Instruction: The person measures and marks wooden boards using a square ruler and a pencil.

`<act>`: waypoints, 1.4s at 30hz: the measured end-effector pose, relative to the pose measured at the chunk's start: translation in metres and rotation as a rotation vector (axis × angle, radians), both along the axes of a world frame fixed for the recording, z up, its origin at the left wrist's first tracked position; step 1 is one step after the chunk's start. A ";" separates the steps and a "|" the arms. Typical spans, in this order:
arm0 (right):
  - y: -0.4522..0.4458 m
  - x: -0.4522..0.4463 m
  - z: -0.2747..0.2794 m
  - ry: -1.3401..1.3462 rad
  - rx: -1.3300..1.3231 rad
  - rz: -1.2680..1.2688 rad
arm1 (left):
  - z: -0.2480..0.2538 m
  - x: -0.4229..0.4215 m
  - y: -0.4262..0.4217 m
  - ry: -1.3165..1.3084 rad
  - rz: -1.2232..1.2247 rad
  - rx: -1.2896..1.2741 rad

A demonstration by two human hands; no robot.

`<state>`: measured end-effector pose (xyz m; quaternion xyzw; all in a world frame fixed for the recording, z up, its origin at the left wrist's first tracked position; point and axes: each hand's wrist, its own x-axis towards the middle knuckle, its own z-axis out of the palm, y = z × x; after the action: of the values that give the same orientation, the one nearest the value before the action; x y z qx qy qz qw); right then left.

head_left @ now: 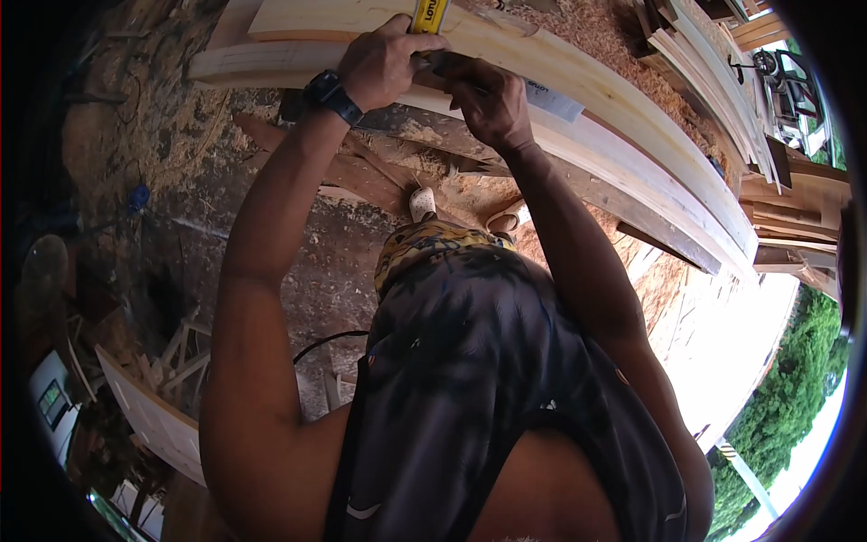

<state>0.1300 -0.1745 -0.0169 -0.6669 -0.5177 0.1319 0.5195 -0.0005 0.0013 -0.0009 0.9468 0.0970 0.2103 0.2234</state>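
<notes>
My left hand (pixel 379 68), with a dark watch (pixel 332 97) on the wrist, is closed at the edge of a pale wooden board (pixel 578 68). Its index finger reaches toward my right hand. Just beyond that finger is a yellow tool (pixel 428 16) with dark lettering; whether my fingers grip it I cannot tell. My right hand (pixel 494 101) is closed, fingers curled around a small dark narrow piece (pixel 441 63) that spans the gap between both hands. A flat silvery-blue plate with lettering (pixel 555 101) lies right of my right hand, against the boards.
Long planks (pixel 713 90) are stacked at the upper right. Sawdust and shavings (pixel 596 27) cover the ground. Wood scraps (pixel 366 172) lie near my feet (pixel 423 204). A white panel (pixel 153 411) leans at the lower left, and a dark cable (pixel 330 341) runs beside me.
</notes>
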 end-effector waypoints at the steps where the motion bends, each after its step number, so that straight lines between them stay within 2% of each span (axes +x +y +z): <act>1: 0.000 0.000 0.001 -0.002 -0.022 -0.004 | -0.001 0.000 0.000 -0.008 0.001 -0.002; 5: -0.001 0.002 0.002 -0.108 -0.027 0.046 | 0.000 0.000 0.000 0.006 0.006 -0.004; 9: 0.000 0.002 0.004 -0.084 -0.025 0.045 | -0.004 0.001 0.001 0.031 0.024 -0.006; 11: 0.000 0.002 0.003 -0.120 -0.044 0.038 | -0.010 0.002 0.004 -0.076 0.003 0.045; 14: 0.002 -0.001 0.001 -0.003 -0.008 -0.006 | -0.007 0.002 0.002 -0.067 0.007 0.033; 17: 0.002 0.000 0.001 -0.059 0.020 -0.007 | -0.001 0.001 -0.002 0.002 0.024 -0.023; 23: 0.004 0.000 0.000 -0.003 0.021 -0.003 | -0.006 0.001 -0.001 -0.036 0.010 -0.031; 26: 0.001 0.001 0.000 -0.135 -0.014 0.025 | -0.005 0.000 0.000 -0.028 0.014 0.001; 36: -0.001 0.000 0.004 -0.136 -0.014 0.017 | -0.001 -0.001 -0.001 -0.016 0.018 0.002; 38: -0.004 0.001 0.008 0.056 -0.044 0.007 | 0.002 0.000 -0.003 0.007 0.017 -0.021; 42: -0.012 0.001 0.012 0.218 -0.016 -0.045 | 0.003 0.000 -0.004 0.010 0.022 -0.026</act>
<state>0.1313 -0.1865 -0.0052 -0.6642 -0.4420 0.1958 0.5703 -0.0008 -0.0029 0.0021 0.9437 0.1111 0.2066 0.2332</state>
